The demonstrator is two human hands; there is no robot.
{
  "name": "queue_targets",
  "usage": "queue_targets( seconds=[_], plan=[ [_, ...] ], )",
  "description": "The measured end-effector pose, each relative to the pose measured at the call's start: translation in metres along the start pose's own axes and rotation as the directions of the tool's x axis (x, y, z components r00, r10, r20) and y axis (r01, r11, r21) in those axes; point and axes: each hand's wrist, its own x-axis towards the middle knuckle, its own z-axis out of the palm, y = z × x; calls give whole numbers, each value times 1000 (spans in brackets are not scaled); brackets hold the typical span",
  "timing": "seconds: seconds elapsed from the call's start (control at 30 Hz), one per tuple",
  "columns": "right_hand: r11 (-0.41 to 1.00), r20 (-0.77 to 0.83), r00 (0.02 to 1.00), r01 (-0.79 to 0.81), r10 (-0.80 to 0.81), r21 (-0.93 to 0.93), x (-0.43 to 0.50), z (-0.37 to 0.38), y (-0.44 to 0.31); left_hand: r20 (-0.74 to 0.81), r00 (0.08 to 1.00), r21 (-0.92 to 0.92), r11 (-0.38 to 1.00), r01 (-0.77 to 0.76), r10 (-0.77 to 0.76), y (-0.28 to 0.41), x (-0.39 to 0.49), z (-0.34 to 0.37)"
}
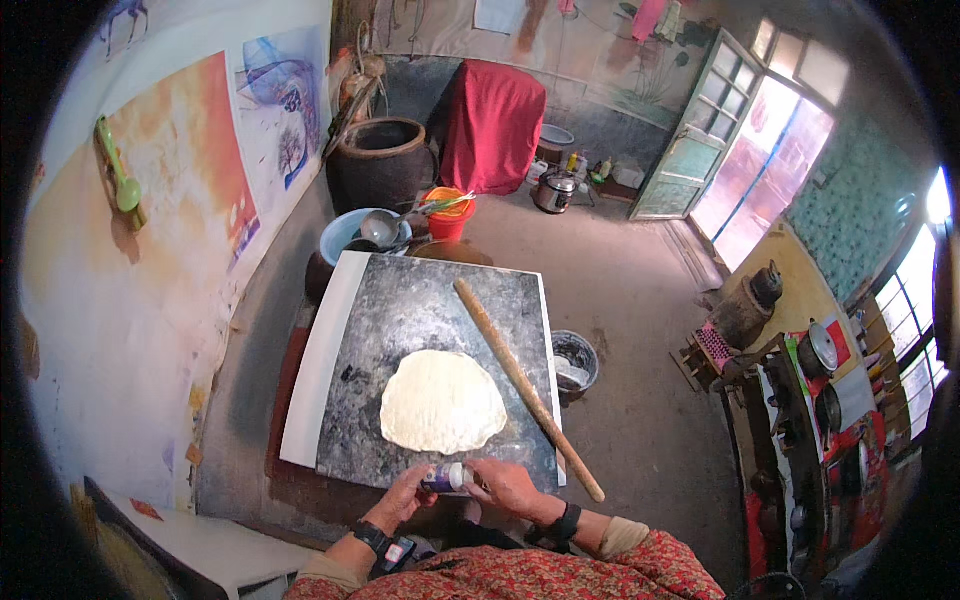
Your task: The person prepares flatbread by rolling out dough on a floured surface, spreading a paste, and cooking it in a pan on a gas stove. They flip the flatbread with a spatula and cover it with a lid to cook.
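Observation:
A small jar (444, 478) with a printed label and a white cap lies sideways between my hands, at the near edge of the dark board (390, 300). My left hand (409, 493) grips its labelled end. At the white-capped end, the fingers of my right hand (504, 484) close around it. Just beyond the jar lies a flat, roughly round sheet of rolled dough (442, 403). To its right a long wooden rolling pin (517, 375) rests diagonally across the board, its near end jutting past the right edge.
Past the board's far edge stand a light blue basin (337, 234) holding a ladle (379, 228) and an orange bucket (450, 223). A bowl (576, 352) sits low beyond the right edge. A painted wall (150, 315) runs along the left; a stove (742, 307) stands at right.

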Motion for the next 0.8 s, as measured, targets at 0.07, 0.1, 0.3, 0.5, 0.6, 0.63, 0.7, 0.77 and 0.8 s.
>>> queue_targets(
  seconds=[0.07,0.1,0.3,0.5,0.6,0.63,0.7,0.77,0.8],
  plan=[
    [998,-79,997,24,-19,57,4,0,11,10,1000,-21,1000,13,-13,5,15,0],
    [993,-126,992,28,-13,119,8,1,16,18,1000,-34,999,16,-16,6,21,1],
    [958,134,961,-259,242,125,50,4,42,-119,993,82,996,18,-8,35,44,3],
    [974,-136,979,170,-151,146,80,-1,71,-227,971,-44,997,61,-70,53,63,-11],
    [747,-106,937,-193,333,637,78,9,107,-274,955,-175,982,71,-118,52,72,-28],
    [831,-272,896,-166,352,531,82,17,126,-277,955,-179,982,54,-103,51,78,-32],
    [526,-147,780,-257,608,811,73,36,161,-175,979,-272,961,49,-99,50,82,-40],
    [199,174,585,-517,792,833,57,57,200,-113,987,-279,957,83,-118,48,86,-46],
    [128,211,486,-574,848,809,47,71,216,-110,983,-282,953,112,-148,47,88,-49]
  ],
)
